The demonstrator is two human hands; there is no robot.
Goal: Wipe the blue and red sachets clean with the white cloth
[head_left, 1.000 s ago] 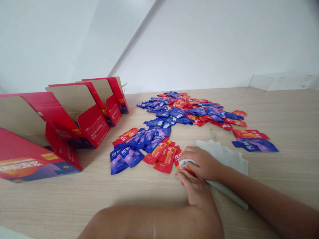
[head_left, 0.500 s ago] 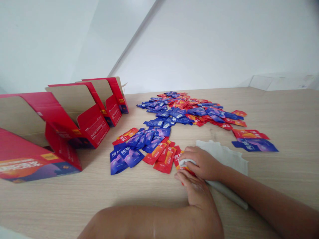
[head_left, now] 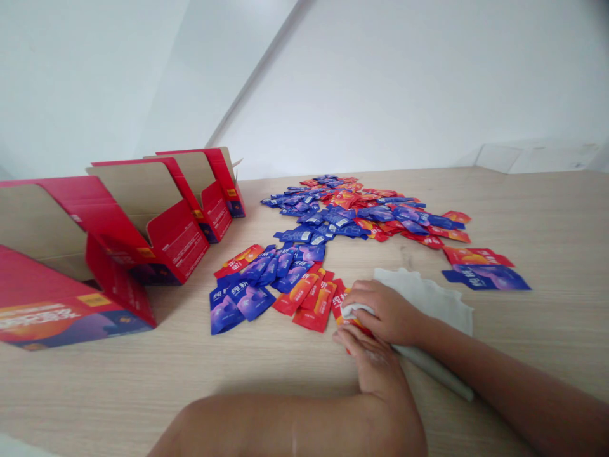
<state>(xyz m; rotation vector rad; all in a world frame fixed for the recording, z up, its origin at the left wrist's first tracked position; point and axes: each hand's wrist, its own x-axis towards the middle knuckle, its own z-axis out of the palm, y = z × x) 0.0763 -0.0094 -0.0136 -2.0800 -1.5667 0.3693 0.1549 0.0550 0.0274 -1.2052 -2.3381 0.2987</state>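
Observation:
My right hand [head_left: 387,312] is closed on a white cloth [head_left: 419,289] and presses a bunched part of it onto a red sachet [head_left: 339,297]. The rest of the cloth spreads under and behind that wrist on the table. Just below, my left hand [head_left: 371,352] holds the near edge of the same sachet against the table, its fingers partly hidden. Both hands cover most of this sachet. Close on the left lie several other red sachets [head_left: 316,304] and overlapping blue sachets [head_left: 250,298].
A spread heap of red and blue sachets [head_left: 340,212] lies farther back on the wooden table [head_left: 266,368]. One red and one blue sachet [head_left: 488,277] lie apart at right. Several opened red boxes [head_left: 118,298] stand in a row at left. A white wall rises behind.

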